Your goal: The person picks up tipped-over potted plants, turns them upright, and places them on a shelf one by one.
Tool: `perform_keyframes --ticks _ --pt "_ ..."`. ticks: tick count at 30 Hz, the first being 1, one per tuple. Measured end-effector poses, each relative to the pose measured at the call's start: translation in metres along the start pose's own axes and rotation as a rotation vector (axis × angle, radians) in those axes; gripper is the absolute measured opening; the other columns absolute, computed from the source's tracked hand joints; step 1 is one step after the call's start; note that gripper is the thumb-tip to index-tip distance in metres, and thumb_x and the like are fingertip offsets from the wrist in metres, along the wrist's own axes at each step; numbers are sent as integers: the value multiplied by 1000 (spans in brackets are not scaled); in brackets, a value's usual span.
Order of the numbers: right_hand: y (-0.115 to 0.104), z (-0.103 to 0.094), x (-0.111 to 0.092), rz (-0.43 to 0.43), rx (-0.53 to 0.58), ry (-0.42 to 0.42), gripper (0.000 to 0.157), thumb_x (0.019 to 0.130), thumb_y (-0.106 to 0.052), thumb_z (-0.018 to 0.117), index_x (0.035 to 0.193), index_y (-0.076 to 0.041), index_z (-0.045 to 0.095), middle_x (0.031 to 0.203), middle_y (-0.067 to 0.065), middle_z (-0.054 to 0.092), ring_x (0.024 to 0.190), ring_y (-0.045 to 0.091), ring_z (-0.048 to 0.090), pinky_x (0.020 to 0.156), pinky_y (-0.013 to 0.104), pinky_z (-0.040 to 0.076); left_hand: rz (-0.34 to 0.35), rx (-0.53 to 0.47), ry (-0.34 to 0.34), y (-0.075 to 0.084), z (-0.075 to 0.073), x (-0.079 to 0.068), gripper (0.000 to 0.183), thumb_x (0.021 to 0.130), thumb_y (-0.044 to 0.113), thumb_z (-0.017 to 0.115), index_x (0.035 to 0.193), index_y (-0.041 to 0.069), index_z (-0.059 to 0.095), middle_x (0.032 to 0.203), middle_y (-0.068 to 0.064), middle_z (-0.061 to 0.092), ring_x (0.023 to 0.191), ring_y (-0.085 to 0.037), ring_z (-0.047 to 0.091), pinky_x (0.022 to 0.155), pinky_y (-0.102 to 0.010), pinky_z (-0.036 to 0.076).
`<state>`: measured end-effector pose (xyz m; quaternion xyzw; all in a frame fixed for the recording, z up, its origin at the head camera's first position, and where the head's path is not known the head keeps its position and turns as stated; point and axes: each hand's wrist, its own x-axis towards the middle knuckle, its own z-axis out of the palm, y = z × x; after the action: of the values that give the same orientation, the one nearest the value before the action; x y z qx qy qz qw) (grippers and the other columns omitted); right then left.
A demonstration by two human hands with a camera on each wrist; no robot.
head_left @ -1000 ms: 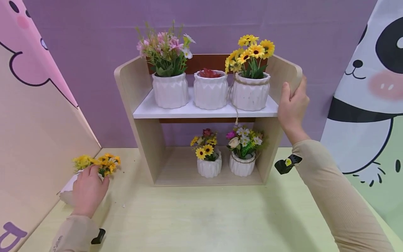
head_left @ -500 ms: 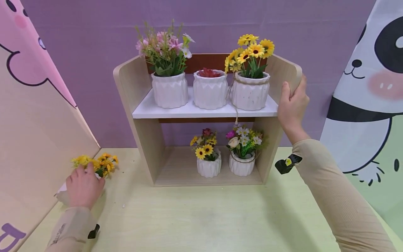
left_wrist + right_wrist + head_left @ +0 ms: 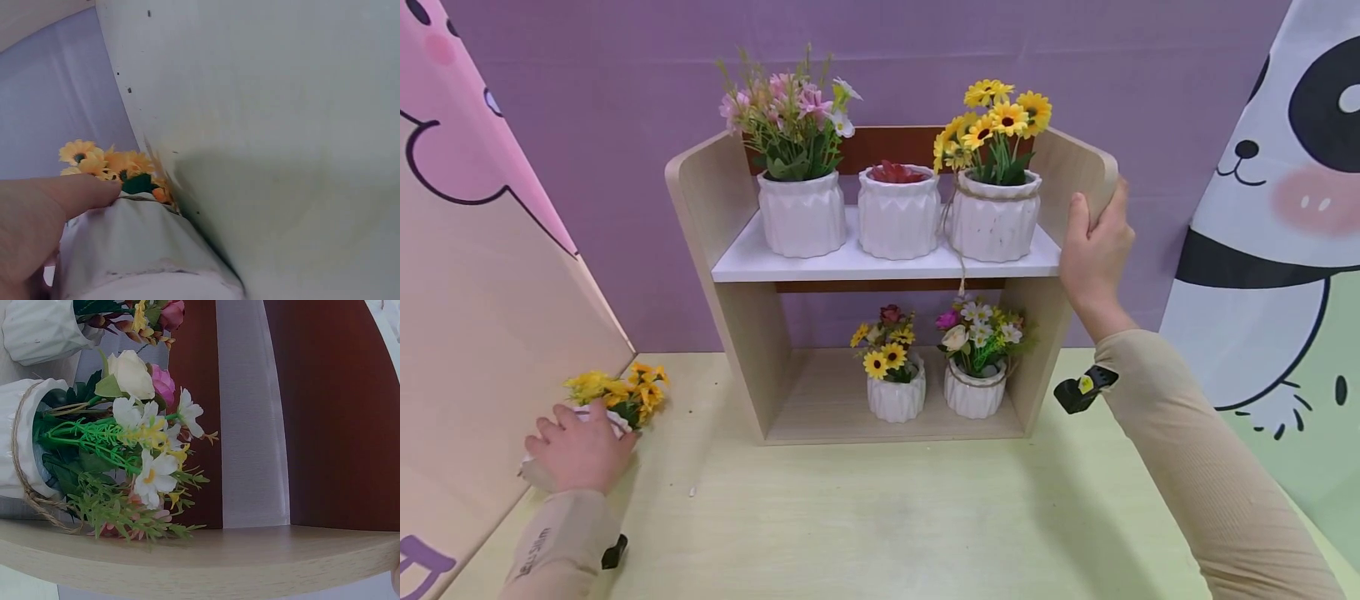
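Observation:
At the far left of the head view my left hand grips a white flower pot, which leans on its side near the left wall panel. Its yellow and orange flowers point away from me, toward the back. In the left wrist view my thumb lies at the pot's rim; the hand hides much of the pot. My right hand holds the front edge of the right side panel of a two-tier wooden shelf, thumb inside and fingers around the outside.
The upper board carries a pink-flowered pot, a red succulent pot and a sunflower pot. Below stand a small mixed-flower pot and a twine-tied pot. Pale table extends in front; a purple backdrop hangs behind.
My left hand has slid left and down over the pot, its fingers moving back from the flowers. The flowers have shifted slightly left. My right hand stays on the side panel.

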<state>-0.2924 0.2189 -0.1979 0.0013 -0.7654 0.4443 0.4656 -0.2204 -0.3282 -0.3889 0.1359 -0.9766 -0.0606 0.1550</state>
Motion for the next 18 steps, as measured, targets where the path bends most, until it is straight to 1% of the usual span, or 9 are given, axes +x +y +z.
perform_keyframes --ticks 3,6,10,13,16,18 --pt "0 1 0 -1 0 6 41 94 -35 40 130 -15 40 113 12 60 102 20 59 87 38 50 20 2 35 -2 2 -2 60 79 30 62 115 -8 33 109 -50 30 100 -65 32 83 -70 25" --pt "0 1 0 -10 2 18 41 94 -35 40 129 -14 41 110 13 60 98 19 60 84 35 50 35 -11 71 -4 2 -3 56 78 28 63 112 -7 35 102 -45 35 94 -61 36 80 -67 28" --pt "0 2 1 -22 5 37 39 94 -33 41 127 -14 43 105 13 61 93 16 59 77 29 47 53 -18 99 -4 1 -6 57 78 29 64 115 -5 37 108 -45 35 98 -60 35 83 -67 28" --pt "-1 2 1 -15 8 45 38 94 -33 42 127 -15 44 104 12 61 91 15 58 74 25 45 70 -29 122 -4 1 -8 57 78 30 65 115 -4 38 111 -44 35 99 -60 35 84 -68 28" --pt "-1 2 1 -8 9 45 38 94 -32 42 128 -16 43 104 13 61 91 15 58 74 24 44 78 -60 136 -4 0 -12 56 77 28 67 115 -3 40 114 -43 36 101 -60 35 86 -68 27" --pt "-1 3 0 -7 6 42 38 94 -32 42 128 -15 43 104 13 61 91 16 58 74 26 44 82 -82 129 -4 0 -15 57 77 27 67 117 -3 40 117 -42 34 103 -60 33 89 -69 24"
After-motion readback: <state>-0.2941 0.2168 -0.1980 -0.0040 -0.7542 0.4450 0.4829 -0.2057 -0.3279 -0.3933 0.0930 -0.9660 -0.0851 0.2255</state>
